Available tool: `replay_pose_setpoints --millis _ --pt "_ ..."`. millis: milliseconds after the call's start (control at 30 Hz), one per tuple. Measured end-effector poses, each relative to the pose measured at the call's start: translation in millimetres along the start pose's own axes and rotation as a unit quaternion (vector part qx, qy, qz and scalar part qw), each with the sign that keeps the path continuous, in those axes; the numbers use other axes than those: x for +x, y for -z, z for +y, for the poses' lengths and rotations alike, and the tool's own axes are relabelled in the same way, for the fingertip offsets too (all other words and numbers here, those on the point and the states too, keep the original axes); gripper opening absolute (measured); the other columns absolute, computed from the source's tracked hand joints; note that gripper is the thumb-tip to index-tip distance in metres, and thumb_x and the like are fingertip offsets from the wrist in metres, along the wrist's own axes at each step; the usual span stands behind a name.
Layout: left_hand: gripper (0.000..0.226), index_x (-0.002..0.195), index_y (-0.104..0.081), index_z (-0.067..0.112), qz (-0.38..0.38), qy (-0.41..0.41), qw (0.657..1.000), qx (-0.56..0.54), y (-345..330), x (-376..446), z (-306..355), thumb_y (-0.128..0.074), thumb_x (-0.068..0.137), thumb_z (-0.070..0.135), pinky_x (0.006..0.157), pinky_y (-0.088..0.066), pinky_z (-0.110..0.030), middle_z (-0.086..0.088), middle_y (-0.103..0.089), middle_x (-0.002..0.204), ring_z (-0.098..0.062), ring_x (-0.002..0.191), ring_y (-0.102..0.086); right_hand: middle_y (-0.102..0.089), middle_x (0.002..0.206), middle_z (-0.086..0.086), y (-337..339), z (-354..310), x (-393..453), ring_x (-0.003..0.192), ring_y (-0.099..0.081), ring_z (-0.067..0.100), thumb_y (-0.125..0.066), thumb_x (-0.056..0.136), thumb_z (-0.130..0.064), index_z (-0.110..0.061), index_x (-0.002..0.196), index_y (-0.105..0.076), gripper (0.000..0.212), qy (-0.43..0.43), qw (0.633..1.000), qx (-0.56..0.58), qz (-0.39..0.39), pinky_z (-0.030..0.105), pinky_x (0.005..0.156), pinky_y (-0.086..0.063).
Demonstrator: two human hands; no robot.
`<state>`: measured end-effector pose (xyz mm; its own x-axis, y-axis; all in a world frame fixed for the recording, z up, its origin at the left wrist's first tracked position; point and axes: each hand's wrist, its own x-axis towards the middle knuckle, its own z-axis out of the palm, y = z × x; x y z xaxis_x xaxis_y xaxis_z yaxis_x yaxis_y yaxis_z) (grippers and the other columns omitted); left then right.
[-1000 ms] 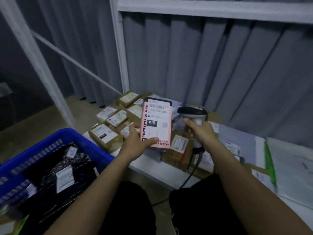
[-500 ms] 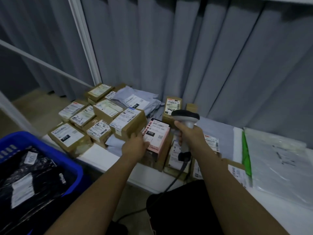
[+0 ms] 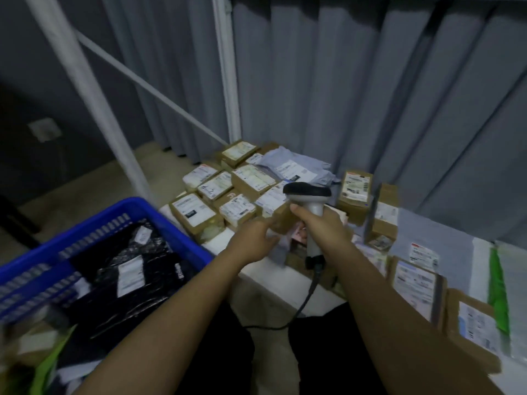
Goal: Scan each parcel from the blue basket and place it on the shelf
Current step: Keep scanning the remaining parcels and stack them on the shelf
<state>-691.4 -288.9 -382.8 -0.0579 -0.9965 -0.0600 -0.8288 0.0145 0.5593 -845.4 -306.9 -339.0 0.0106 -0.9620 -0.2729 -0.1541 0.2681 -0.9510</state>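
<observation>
A: Gripping the white handheld barcode scanner with a black head (image 3: 309,205), the right hand (image 3: 322,226) has its fingers curled round the handle; a black cable hangs below.

B: And the left hand (image 3: 252,239)?

A: Its fingers are blurred beside a brown cardboard box (image 3: 281,216); I cannot tell whether they hold anything.

B: The pink parcel?

A: A pink sliver (image 3: 299,233) shows between the hands on the low white shelf (image 3: 265,276), among labelled boxes.

B: The basket?

A: The blue plastic basket (image 3: 85,229) sits left, holding black bagged parcels (image 3: 125,277).
</observation>
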Motion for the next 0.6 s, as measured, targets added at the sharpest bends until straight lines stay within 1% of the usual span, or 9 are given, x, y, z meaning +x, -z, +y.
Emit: replay_pose_setpoints --millis 67,133,200,233,300,367,433,500,600 --pt "0.038 0.130 -0.054 0.019 0.023 0.055 0.995 -0.079 24.3 -15.4 -30.0 -0.056 0.093 0.029 0.100 -0.044 -0.037 -0.002 -0.057 0.130 -0.019 0.115 -0.055 -0.058 0.066 0.006 -23.5 -4.1 -8.1 0.055 -0.053 0.016 -0.072 0.084 -0.031 -0.011 0.080 -0.062 0.022 -0.002 0.999 0.015 -0.046 0.026 0.053 -0.046" --pt "0.030 0.122 -0.058 0.016 0.063 0.105 0.975 -0.184 46.6 -36.7 -63.3 -0.059 0.093 0.022 0.100 -0.045 -0.037 -0.004 -0.062 0.120 -0.020 0.112 -0.058 -0.054 0.064 0.007 -48.3 -5.6 -14.9 0.051 -0.049 0.015 -0.073 0.084 -0.029 -0.007 0.081 -0.061 0.026 0.000 0.996 0.025 -0.091 0.025 0.049 -0.044" --pt "0.025 0.117 -0.060 0.010 0.129 0.154 0.946 -0.254 65.9 -66.9 -94.5 -0.059 0.092 0.013 0.088 -0.049 -0.023 -0.007 -0.063 0.108 -0.019 0.101 -0.060 -0.051 0.062 0.007 -74.7 -4.9 -21.9 0.049 -0.046 0.016 -0.073 0.084 -0.025 -0.005 0.081 -0.058 0.025 0.027 0.991 0.016 -0.132 0.025 0.048 -0.042" --pt "0.025 0.117 -0.060 0.006 0.160 0.184 0.933 -0.263 73.1 -83.5 -111.1 -0.059 0.092 0.010 0.079 -0.047 -0.016 -0.008 -0.062 0.104 -0.018 0.094 -0.058 -0.050 0.061 0.007 -87.9 -3.1 -24.5 0.050 -0.046 0.017 -0.073 0.084 -0.025 -0.006 0.081 -0.057 0.025 0.041 0.988 0.004 -0.150 0.027 0.049 -0.042" --pt "0.024 0.116 -0.059 0.003 0.192 0.249 0.913 -0.259 79.3 -117.2 -146.0 -0.058 0.093 0.008 0.065 -0.043 -0.016 -0.007 -0.060 0.098 -0.016 0.087 -0.055 -0.052 0.062 0.005 -114.6 1.4 -30.3 0.050 -0.047 0.016 -0.072 0.085 -0.025 -0.009 0.079 -0.057 0.022 0.061 0.980 -0.025 -0.188 0.028 0.050 -0.042" --pt "0.021 0.114 -0.058 0.005 0.184 0.318 0.897 -0.245 74.7 -151.4 -185.2 -0.057 0.094 0.010 0.059 -0.042 -0.017 -0.002 -0.059 0.088 -0.011 0.075 -0.054 -0.055 0.063 0.005 -140.8 6.4 -35.7 0.050 -0.050 0.015 -0.071 0.085 -0.025 -0.011 0.081 -0.060 0.018 0.072 0.971 -0.058 -0.220 0.029 0.053 -0.043" --pt "0.019 0.110 -0.059 0.001 0.171 0.367 0.884 -0.234 62.4 -179.3 -218.7 -0.058 0.093 0.009 0.054 -0.041 -0.011 -0.003 -0.059 0.083 -0.010 0.069 -0.053 -0.055 0.061 0.007 -166.1 11.9 -39.1 0.048 -0.052 0.015 -0.072 0.085 -0.026 -0.010 0.079 -0.060 0.020 0.084 0.962 -0.099 -0.240 0.030 0.053 -0.046" --pt "0.020 0.110 -0.060 -0.001 0.166 0.405 0.869 -0.231 45.5 -199.3 -243.8 -0.060 0.092 0.009 0.059 -0.041 -0.014 -0.009 -0.061 0.091 -0.017 0.081 -0.056 -0.054 0.059 0.006 -188.5 17.6 -42.1 0.045 -0.053 0.013 -0.072 0.084 -0.028 -0.010 0.078 -0.057 0.024 0.097 0.946 -0.154 -0.269 0.031 0.054 -0.048" --pt "0.026 0.114 -0.060 -0.001 0.136 0.446 0.852 -0.238 18.5 -211.5 -273.2 -0.062 0.092 0.012 0.077 -0.039 -0.025 -0.017 -0.063 0.111 -0.023 0.095 -0.057 -0.058 0.067 0.003 -214.5 29.0 -41.9 0.053 -0.056 0.015 -0.072 0.085 -0.030 -0.011 0.092 -0.060 0.024 0.104 0.914 -0.211 -0.331 0.029 0.054 -0.049"
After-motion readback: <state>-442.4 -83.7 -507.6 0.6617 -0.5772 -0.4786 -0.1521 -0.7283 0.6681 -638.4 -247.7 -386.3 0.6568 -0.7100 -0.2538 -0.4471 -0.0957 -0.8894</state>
